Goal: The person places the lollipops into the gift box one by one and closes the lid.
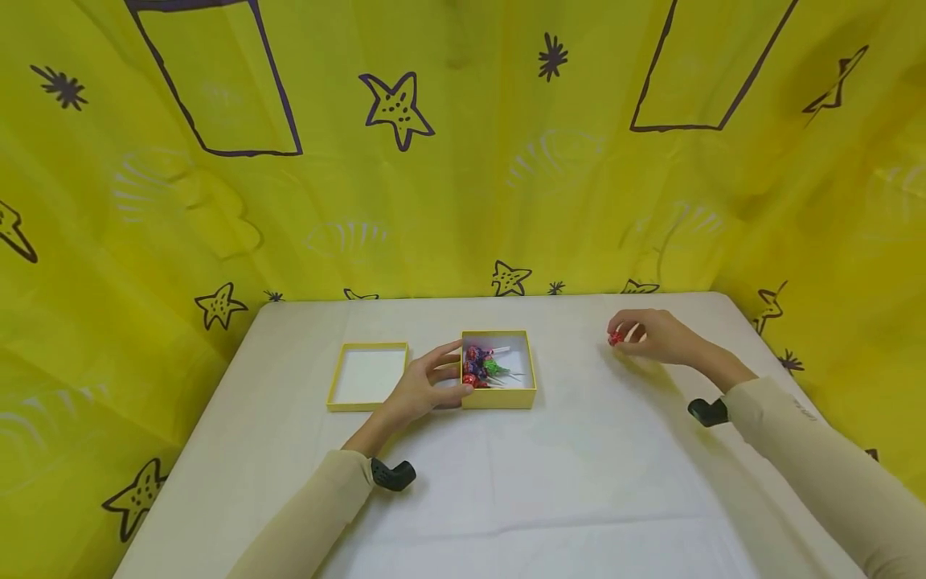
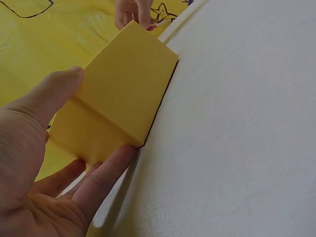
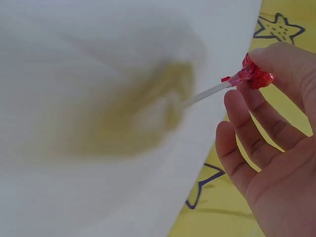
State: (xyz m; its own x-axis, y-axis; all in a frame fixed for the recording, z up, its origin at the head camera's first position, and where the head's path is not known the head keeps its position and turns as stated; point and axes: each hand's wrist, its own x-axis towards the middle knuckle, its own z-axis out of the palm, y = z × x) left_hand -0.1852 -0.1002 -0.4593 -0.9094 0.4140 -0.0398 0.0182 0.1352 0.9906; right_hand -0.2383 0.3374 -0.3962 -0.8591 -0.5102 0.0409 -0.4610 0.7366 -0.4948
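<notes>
A yellow open-topped box (image 1: 517, 398) on the table holds several lollipops (image 1: 493, 367) in purple, green and red wrappers, their white sticks pointing right. My left hand (image 1: 427, 382) holds this box at its left side, the thumb by the front left corner and the fingers along the left wall. In the left wrist view the thumb (image 2: 61, 89) lies at the upper edge of the box. Off to the right, my right hand (image 1: 654, 336) pinches a red-wrapped lollipop (image 3: 256, 76) by its head above the table. Its white stick (image 3: 207, 94) sticks out free, and the other fingers spread loosely.
Left of the box lies a shallow yellow-rimmed lid (image 1: 369, 347) with a white inside, partly behind my left hand. White cloth (image 1: 564, 482) covers the table. A yellow curtain (image 1: 463, 201) with drawn stars hangs behind and along both sides.
</notes>
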